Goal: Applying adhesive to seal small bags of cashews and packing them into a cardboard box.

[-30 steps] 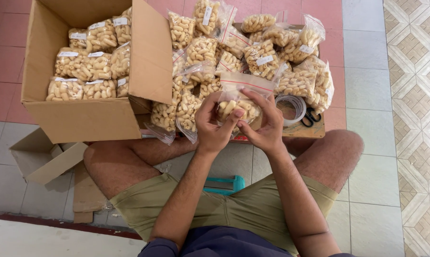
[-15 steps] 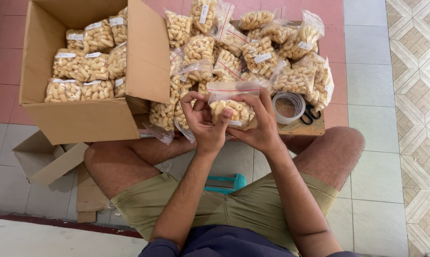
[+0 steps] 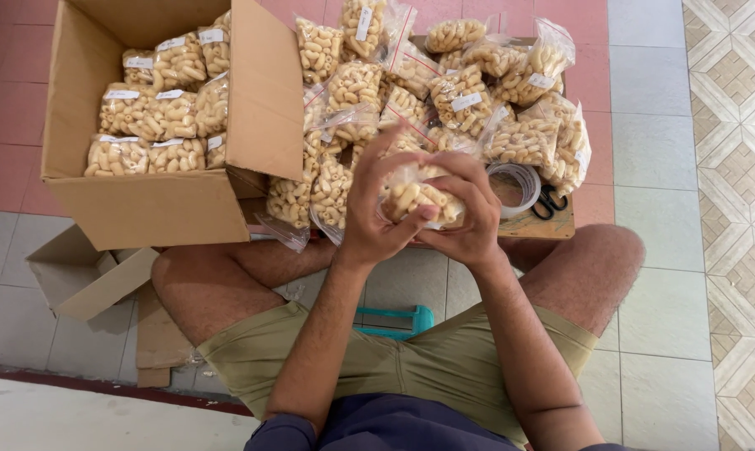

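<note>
Tiled floor, both hands raised, fingers clasping snack bag

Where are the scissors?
In the head view, the black-handled scissors lie on the low wooden board, right of the tape roll, beside the snack bags.

Snack bags on wooden board

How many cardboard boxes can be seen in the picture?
2. The large open box, filled with snack bags, stands at upper left. A smaller empty box lies on the floor just below it; others may be out of view.
</note>
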